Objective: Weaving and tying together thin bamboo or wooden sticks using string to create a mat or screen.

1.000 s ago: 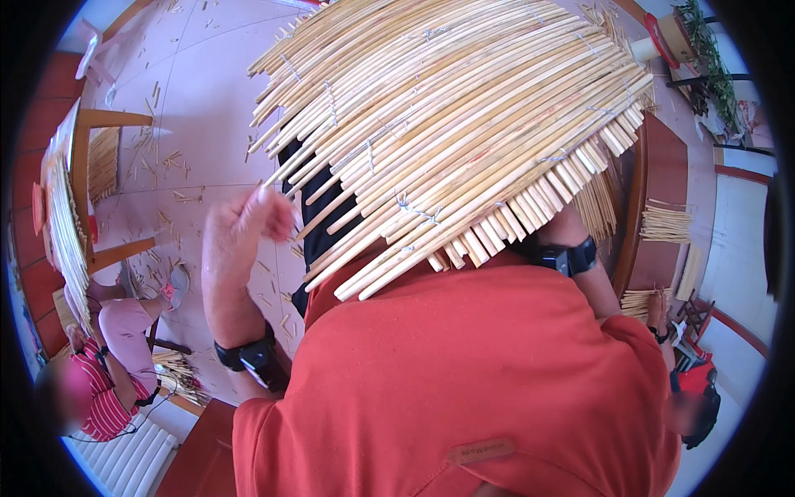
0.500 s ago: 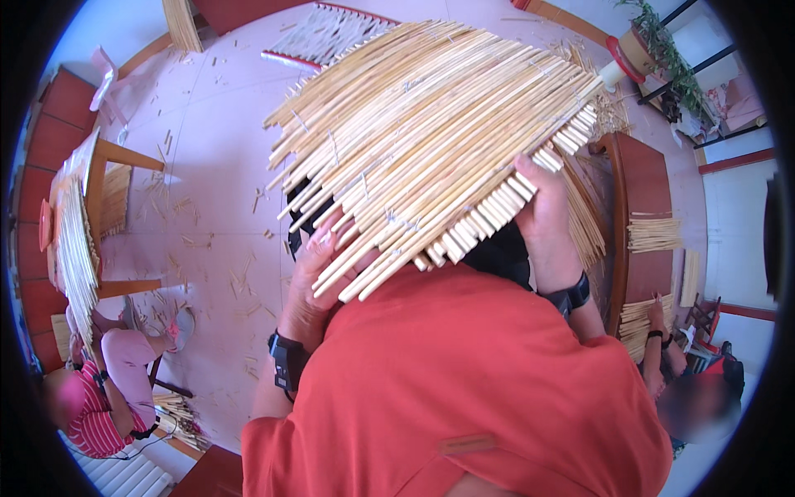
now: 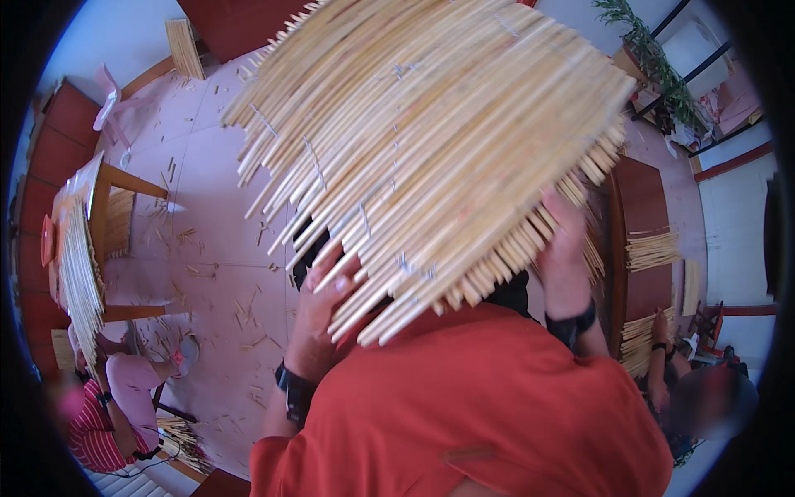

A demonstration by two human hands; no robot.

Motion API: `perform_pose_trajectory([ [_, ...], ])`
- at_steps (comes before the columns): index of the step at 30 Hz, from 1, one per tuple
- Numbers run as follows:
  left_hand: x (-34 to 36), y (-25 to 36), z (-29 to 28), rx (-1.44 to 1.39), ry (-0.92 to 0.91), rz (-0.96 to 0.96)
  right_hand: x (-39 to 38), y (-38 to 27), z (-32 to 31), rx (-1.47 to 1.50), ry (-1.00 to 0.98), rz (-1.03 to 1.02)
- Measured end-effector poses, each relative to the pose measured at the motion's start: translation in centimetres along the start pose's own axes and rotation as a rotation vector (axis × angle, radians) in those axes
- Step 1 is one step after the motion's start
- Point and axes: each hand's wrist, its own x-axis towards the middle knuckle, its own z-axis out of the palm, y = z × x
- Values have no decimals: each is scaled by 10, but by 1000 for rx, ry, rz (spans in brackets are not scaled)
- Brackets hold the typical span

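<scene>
The stick mat [image 3: 447, 157] has come closer to the camera than it was half a second ago.

The tied wooden-stick mat [image 3: 464, 141] is slanting across the upper middle of the view, its pale sticks [image 3: 497, 195] running lower left to upper right. Grey ties [image 3: 403, 263] are binding it, uneven ends jutting leftward

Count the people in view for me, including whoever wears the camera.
3: the wearer, in red, left hand and right hand at the stick mat; a person in stripes, lower left; a third person, lower right. Others may be hidden.
</scene>
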Motion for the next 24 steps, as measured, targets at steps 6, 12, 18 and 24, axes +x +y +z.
perform_pose_trajectory([
  [6, 88, -44, -51, 73, 125, 68, 96, 83, -20, 96, 70, 84],
  [12, 86, -18, -35, 605, 218, -243, 97, 58, 7, -1240, -145, -732],
  [18, 73, 38, 7, 1581, 317, -99, 134, 100, 50, -1346, -777, -806],
  [24, 146, -5, -23, 1858, -157, 836, 138, 139, 67, -1336, -838, -749],
])
